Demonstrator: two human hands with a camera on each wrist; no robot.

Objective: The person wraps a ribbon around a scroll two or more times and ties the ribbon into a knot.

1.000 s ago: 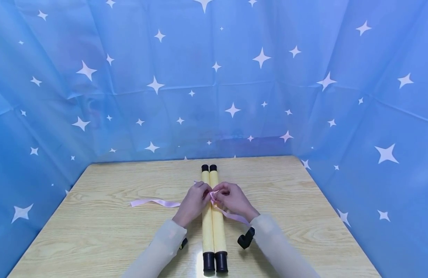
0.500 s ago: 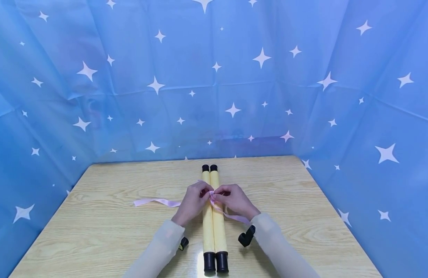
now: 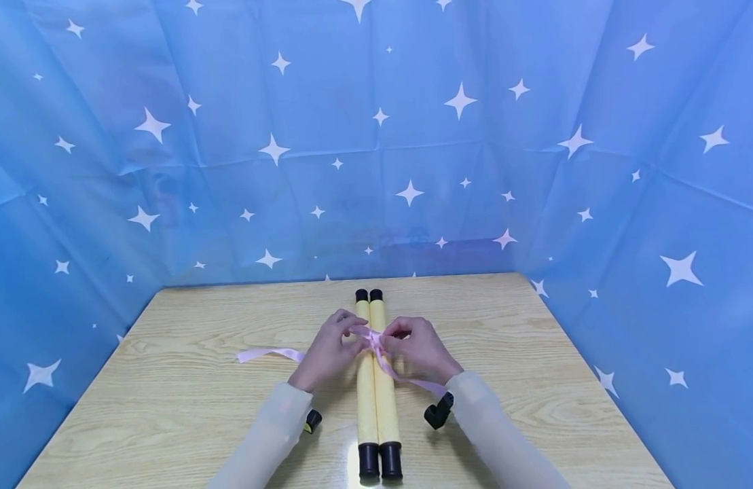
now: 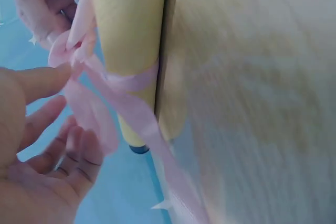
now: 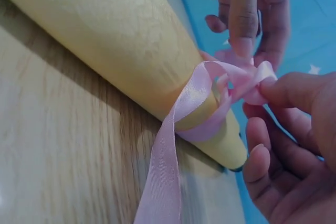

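Observation:
Two pale yellow scrolls (image 3: pixel 385 407) with black end caps lie side by side, running away from me. A pink satin ribbon (image 4: pixel 139 116) passes around them, with a loop and a knot on top near mid-length. My left hand (image 3: pixel 328 350) is at the left of the knot; its thumb is at the knot and its fingers spread behind the loop. Opposite it, my right hand (image 3: pixel 417 348) pinches the ribbon at the knot between thumb and forefinger, its other fingers curled loosely. One loose ribbon tail (image 5: pixel 165 166) hangs down on the right scroll's side.
The wood-grain table (image 3: pixel 168 407) carries the scrolls. Another ribbon tail (image 3: pixel 266 353) stretches over the tabletop to the left. Black wrist-worn devices (image 3: pixel 437 411) show beside both pale sleeves. A blue curtain (image 3: pixel 327 183) with white stars surrounds the back and sides.
My left hand has shifted left, away from the right hand, drawing the ribbon loop out leftward. The knot between the hands now shows more. The right hand has moved slightly right.

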